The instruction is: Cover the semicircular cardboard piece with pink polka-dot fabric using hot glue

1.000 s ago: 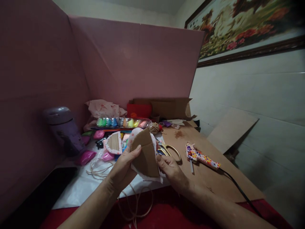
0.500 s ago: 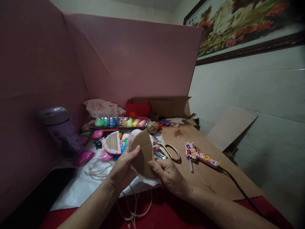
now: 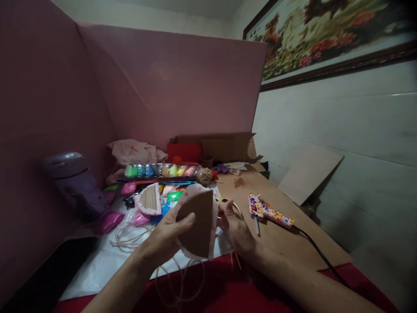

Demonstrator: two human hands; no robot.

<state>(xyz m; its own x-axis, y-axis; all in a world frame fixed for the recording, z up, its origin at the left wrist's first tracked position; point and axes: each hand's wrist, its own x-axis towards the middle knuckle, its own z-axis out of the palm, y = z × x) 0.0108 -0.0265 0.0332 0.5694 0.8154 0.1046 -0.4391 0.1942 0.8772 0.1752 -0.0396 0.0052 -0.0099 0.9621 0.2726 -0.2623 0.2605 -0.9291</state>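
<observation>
In my left hand (image 3: 172, 226) is a half-round piece of brown cardboard (image 3: 197, 224), its thumb lying across the front. White fabric with pinkish spots (image 3: 196, 191) backs the cardboard and shows along its curved and straight edges. Beside the straight edge, my right hand (image 3: 236, 226) has its thumb raised apart from the fingers; the fingertips are partly hidden. A gold scissors handle (image 3: 240, 208) shows behind that hand. Left of the held piece lies a smaller half-round cardboard piece with a fabric rim (image 3: 150, 199).
A floral glue gun (image 3: 269, 213) with a black cord lies on the cardboard sheet (image 3: 286, 248) at right. Colored clay packs (image 3: 163, 170) and a twine ball (image 3: 204, 175) sit behind. Loose twine (image 3: 128, 239), a purple tumbler (image 3: 76, 187) and a dark flat object (image 3: 61, 274) are at left.
The cardboard piece has turned so its straight edge stands nearly upright. My right hand has come off its lower edge and moved slightly right, thumb lifted. The view has shifted a little.
</observation>
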